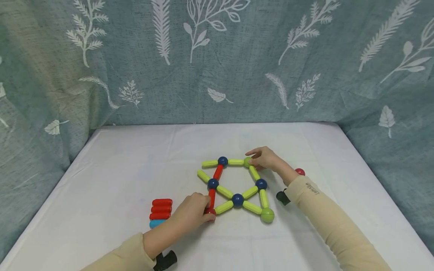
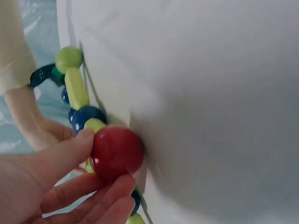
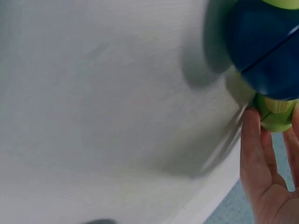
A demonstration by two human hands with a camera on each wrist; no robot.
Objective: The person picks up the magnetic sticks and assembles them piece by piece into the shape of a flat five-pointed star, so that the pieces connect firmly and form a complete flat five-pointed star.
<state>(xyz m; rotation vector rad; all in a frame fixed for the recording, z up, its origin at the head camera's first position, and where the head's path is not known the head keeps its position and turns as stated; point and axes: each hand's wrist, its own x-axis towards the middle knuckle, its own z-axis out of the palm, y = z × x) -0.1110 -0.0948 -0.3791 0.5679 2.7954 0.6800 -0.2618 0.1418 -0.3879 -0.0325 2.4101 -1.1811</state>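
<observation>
A flat frame of green rods [image 1: 251,192], red rods [image 1: 218,172] and dark blue balls [image 1: 237,200] lies on the white table. My left hand [image 1: 191,212] grips the red ball [image 2: 117,151] at the frame's near left corner, its thumb and fingers round the ball. At the far right corner my right hand [image 1: 266,158] holds a green ball [image 1: 248,162] between its fingers; in the right wrist view this ball [image 3: 276,120] is partly hidden by a blue ball [image 3: 268,51]. A larger-looking green ball [image 1: 267,215] forms the near right corner, untouched.
Several loose red rods [image 1: 162,202] lie side by side left of the frame, with a blue rod [image 1: 156,223] partly behind my left forearm. Beyond my right wrist sits a loose red ball [image 1: 300,171]. A leaf-patterned cloth [image 1: 217,75] hangs behind the table [image 1: 142,150].
</observation>
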